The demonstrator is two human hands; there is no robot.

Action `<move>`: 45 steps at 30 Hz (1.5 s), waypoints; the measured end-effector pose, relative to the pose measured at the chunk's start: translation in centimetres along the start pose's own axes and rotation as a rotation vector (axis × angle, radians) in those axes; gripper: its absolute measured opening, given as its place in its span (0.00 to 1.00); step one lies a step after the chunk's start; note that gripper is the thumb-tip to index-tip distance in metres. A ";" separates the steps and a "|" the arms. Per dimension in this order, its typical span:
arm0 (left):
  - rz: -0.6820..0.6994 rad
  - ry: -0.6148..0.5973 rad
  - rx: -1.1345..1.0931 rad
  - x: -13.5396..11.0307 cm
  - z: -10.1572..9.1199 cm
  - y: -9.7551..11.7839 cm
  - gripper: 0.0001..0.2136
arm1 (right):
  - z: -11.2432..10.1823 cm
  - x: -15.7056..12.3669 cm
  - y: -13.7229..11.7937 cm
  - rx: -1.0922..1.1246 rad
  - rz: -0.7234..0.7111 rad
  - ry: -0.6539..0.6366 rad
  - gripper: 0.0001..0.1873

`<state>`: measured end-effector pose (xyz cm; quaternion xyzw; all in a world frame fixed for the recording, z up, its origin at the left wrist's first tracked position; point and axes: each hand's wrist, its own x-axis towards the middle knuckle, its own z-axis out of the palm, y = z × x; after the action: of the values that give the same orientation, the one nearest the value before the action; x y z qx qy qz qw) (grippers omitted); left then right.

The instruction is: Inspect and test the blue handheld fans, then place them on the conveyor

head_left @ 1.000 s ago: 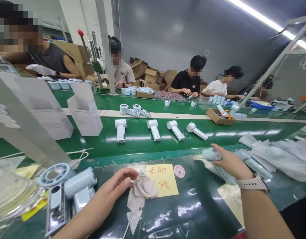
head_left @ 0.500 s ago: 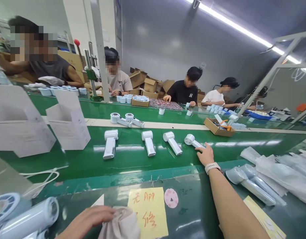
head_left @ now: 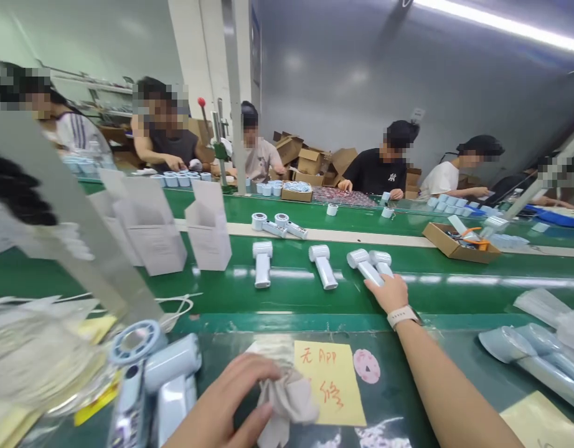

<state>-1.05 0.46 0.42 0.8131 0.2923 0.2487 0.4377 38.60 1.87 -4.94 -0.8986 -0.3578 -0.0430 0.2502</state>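
Right hand [head_left: 393, 292] on a handheld fan [head_left: 381, 259], grip hard to tell
Fingers bend over its handle on the green conveyor [head_left: 294, 302], just beside a second fan [head_left: 360, 260]; left hand [head_left: 238, 395] loosely curved at a cloth [head_left: 291, 398], hold unclear too. Probably grabbing or placing; next move needs to clear that neighbour.

On belt [head_left: 221, 295] — rightmost device [head_left: 381, 257] shifted, now just beside neighbour [head_left: 359, 258]

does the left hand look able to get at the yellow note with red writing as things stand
Probably yes: the left hand is close to the note; the cloth overlaps its left side, but most of it lies uncovered.
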 end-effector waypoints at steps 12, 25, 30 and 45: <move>-0.225 0.227 -1.275 1.6 2.0 -1.8 0.28 | -2.9 -20.0 -13.8 0.502 -0.477 -0.240 0.20; -0.361 0.538 -1.426 1.8 -0.4 -2.4 0.25 | -0.7 -20.9 -15.0 0.591 -0.501 -0.423 0.05; -0.289 0.450 -1.515 1.6 -1.9 -1.9 0.28 | -1.1 -22.6 -15.3 0.552 -0.574 -0.468 0.06; -0.090 0.489 -1.401 1.4 -1.3 -1.6 0.29 | -3.8 -25.9 -15.9 1.140 -0.146 -1.005 0.24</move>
<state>-1.35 2.90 -0.11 0.2522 0.1873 0.5325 0.7860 9.26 -6.20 -1.66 -0.5161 -0.4540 0.5459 0.4791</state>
